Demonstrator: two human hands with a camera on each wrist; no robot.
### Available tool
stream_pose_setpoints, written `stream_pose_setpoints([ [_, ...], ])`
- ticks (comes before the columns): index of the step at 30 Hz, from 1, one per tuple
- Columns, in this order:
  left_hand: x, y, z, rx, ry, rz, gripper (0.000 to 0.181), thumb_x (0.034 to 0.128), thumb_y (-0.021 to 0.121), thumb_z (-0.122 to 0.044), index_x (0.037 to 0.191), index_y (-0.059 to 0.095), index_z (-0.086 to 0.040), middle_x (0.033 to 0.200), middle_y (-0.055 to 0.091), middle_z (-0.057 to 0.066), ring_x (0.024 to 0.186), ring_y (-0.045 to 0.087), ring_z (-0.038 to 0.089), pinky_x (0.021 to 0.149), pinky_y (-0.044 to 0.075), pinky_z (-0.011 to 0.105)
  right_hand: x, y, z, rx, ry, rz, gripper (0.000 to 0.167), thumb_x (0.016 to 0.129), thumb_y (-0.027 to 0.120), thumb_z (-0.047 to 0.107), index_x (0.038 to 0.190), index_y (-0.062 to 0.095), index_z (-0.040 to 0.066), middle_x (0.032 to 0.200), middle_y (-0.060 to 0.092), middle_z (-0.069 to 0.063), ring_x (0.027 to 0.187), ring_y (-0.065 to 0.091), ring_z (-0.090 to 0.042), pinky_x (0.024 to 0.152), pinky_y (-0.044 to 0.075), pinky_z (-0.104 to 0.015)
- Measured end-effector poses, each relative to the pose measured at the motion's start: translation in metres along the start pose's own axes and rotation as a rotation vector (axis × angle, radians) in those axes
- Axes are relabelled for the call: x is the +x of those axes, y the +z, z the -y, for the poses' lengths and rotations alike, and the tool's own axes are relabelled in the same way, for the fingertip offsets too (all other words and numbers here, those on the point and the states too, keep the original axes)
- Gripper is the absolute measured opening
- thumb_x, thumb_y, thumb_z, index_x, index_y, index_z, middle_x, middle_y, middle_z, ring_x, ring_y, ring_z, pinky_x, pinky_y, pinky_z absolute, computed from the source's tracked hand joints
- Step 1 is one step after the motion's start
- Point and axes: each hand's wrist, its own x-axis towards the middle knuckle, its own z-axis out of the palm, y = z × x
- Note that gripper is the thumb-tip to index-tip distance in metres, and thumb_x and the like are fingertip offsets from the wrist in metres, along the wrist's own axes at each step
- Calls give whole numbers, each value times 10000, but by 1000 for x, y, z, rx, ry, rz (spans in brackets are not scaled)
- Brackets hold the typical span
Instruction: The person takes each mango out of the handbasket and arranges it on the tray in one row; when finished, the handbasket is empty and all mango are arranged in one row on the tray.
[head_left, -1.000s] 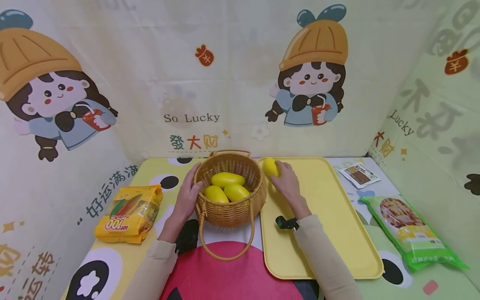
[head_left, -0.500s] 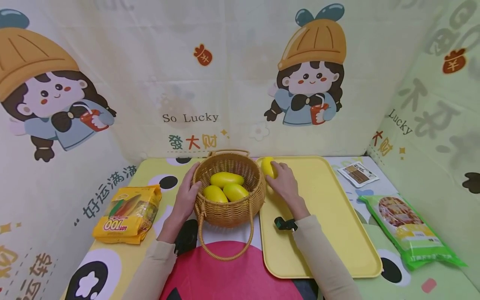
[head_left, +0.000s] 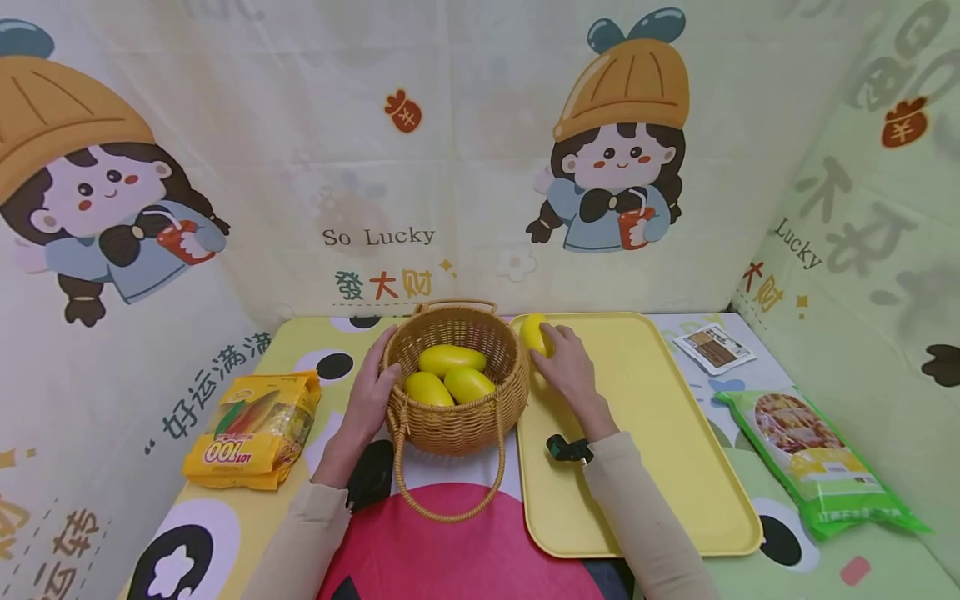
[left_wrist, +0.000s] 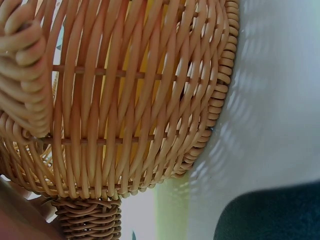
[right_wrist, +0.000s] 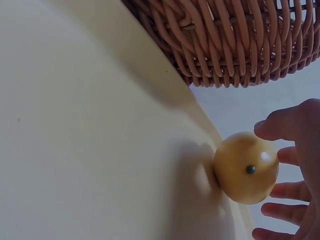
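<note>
The fingers [right_wrist: 284,212] of the right hand [head_left: 573,362] are spread and only loosely bent, touching the right side of one yellow fruit [head_left: 534,333] without visibly closing round it. It lies at the far left corner of the tray [head_left: 630,408], just beside the basket [head_left: 450,432]. The left hand [head_left: 369,390] grips the basket's left rim, thumb over the edge. The likeliest trouble is the rounded fruit rolling over the tray's low edge, since the touch looks loose and it sits right there. The basket might also tip or slide on the bench [head_left: 420,550] if the left hand pressed unevenly. Counting outward: one fruit at the tray, three fruits [head_left: 452,359] inside the basket, one basket with two handles [head_left: 450,521], one tray; farther off, one orange packet [head_left: 251,433] on the left, one green bag [head_left: 821,458] and one small sachet [head_left: 715,348] on the right
</note>
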Motion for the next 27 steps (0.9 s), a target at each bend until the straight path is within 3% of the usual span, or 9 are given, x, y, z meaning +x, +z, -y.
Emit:
stream_pose_setpoints([
  [7, 0, 0, 0, -17, 2, 3, 616, 988, 436, -199, 1563, 273, -346, 1626, 286, 9, 1474, 320, 316, 1156, 320, 612, 1, -3, 2, 15, -15, -20, 616, 907, 608, 409, 1467, 491, 178, 1511, 450, -145, 1348, 474, -387, 1026, 462, -584],
  [12, 0, -1, 0, -25, -6, 8, 617, 995, 437, -173, 1578, 264, -275, 1633, 274, 22, 1481, 309, 318, 1165, 311, 605, 1, -5, 5, 37, -36, -50, 610, 914, 599, 406, 1467, 495, 173, 1506, 461, -136, 1362, 465, -380, 1056, 441, -580],
  [14, -1, -2, -7, -20, -20, 17, 622, 991, 431, -142, 1583, 258, -219, 1634, 269, 61, 1479, 308, 341, 1165, 310, 608, 1, -6, 6, 50, -50, -65, 601, 920, 596, 411, 1465, 498, 176, 1500, 470, -126, 1364, 464, -373, 1066, 434, -575],
  [21, -2, -2, -9, -5, -11, 9, 613, 992, 432, -168, 1577, 272, -260, 1630, 283, 35, 1474, 321, 329, 1154, 323, 612, -1, -10, 14, 119, -113, -130, 573, 928, 607, 403, 1452, 516, 193, 1479, 501, -109, 1368, 469, -340, 1101, 415, -550],
  [25, -6, -6, -32, 1, -31, 30, 619, 985, 427, -119, 1581, 261, -153, 1627, 277, 116, 1469, 317, 373, 1151, 324, 618, -2, -10, 18, 165, -143, -161, 551, 934, 597, 388, 1448, 524, 203, 1485, 502, -104, 1378, 465, -334, 1109, 408, -553],
  [27, -7, -6, -35, 3, -25, 35, 619, 984, 430, -109, 1579, 258, -118, 1622, 277, 142, 1465, 319, 388, 1147, 328, 620, -2, -11, 20, 189, -160, -181, 533, 938, 593, 370, 1441, 532, 206, 1478, 511, -99, 1375, 472, -331, 1106, 410, -555],
])
